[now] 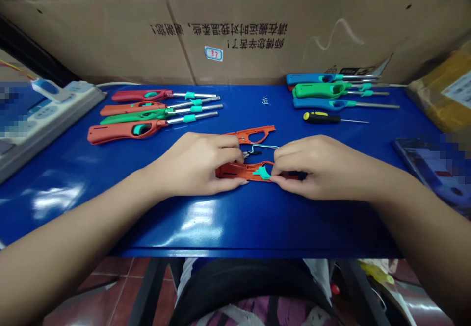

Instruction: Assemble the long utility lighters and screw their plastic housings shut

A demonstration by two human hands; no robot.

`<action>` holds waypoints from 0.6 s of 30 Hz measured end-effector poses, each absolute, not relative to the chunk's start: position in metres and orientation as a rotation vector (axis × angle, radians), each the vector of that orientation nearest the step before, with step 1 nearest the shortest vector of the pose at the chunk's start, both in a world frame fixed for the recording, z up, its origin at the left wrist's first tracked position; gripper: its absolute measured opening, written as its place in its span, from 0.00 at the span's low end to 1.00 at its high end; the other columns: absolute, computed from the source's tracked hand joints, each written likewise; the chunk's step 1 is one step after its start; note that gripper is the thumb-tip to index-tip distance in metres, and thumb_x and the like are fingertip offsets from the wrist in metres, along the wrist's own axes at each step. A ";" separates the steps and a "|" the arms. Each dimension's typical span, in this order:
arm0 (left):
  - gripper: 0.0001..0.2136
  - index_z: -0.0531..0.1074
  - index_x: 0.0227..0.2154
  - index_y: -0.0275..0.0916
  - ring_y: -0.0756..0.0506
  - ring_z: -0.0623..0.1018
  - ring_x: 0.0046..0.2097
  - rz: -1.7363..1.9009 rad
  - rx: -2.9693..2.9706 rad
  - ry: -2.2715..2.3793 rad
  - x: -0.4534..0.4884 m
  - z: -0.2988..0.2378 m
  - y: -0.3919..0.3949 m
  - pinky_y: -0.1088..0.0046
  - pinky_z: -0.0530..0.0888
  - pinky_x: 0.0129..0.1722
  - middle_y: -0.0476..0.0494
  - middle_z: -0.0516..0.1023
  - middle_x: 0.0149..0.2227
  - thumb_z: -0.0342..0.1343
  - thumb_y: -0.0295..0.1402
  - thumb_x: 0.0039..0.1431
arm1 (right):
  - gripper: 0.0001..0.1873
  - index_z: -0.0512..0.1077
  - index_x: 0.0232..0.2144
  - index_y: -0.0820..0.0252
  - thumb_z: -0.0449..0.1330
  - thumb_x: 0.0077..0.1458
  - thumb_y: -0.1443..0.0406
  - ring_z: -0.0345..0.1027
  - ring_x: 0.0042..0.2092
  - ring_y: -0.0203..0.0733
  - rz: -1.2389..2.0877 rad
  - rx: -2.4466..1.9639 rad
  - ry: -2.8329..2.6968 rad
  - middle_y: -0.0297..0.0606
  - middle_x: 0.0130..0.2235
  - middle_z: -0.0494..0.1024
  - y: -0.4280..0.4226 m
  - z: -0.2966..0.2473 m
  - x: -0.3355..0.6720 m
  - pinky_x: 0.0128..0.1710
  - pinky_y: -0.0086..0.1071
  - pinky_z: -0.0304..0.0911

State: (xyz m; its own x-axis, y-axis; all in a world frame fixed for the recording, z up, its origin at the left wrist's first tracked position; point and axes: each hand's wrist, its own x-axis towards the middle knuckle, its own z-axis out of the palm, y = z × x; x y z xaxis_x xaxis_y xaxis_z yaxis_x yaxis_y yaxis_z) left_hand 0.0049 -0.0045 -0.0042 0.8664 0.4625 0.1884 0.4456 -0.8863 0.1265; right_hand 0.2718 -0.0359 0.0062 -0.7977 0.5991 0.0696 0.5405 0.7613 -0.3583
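Observation:
An orange lighter housing half [237, 170] lies on the blue table in front of me, its inside facing up. My left hand [202, 162] grips its left end, with the thumb along the near edge. In the housing sits a teal trigger [263, 172]; my right hand [318, 166] pinches at its right side with thumb and fingers. Just behind is a small black part [253, 153] with a pale wire [265, 145] running toward my right hand. Farther back lies the other orange housing half [255, 135], partly covered by my left hand.
Several gas lighters [128, 131] lie at the left, and more lighters [320, 103] at the back right. Near those is a black-and-yellow screwdriver [322, 117]. A power strip [62, 112] borders the left, a phone [423, 164] the right. A cardboard box [121, 37] stands behind.

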 end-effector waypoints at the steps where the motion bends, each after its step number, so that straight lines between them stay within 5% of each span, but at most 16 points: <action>1: 0.12 0.77 0.39 0.40 0.46 0.80 0.38 0.332 2.960 0.714 0.005 -0.004 -0.005 0.73 0.68 0.32 0.48 0.80 0.40 0.59 0.44 0.64 | 0.11 0.73 0.26 0.58 0.56 0.60 0.69 0.65 0.30 0.37 0.485 -0.908 -2.783 0.33 0.26 0.74 -0.036 0.006 0.271 0.31 0.34 0.52; 18: 0.13 0.76 0.38 0.41 0.47 0.80 0.36 0.328 2.952 0.706 0.005 -0.004 -0.005 0.73 0.67 0.30 0.49 0.80 0.37 0.60 0.46 0.62 | 0.13 0.76 0.29 0.58 0.55 0.64 0.66 0.68 0.32 0.39 0.309 -0.908 -2.818 0.37 0.30 0.77 -0.034 0.006 0.273 0.32 0.34 0.56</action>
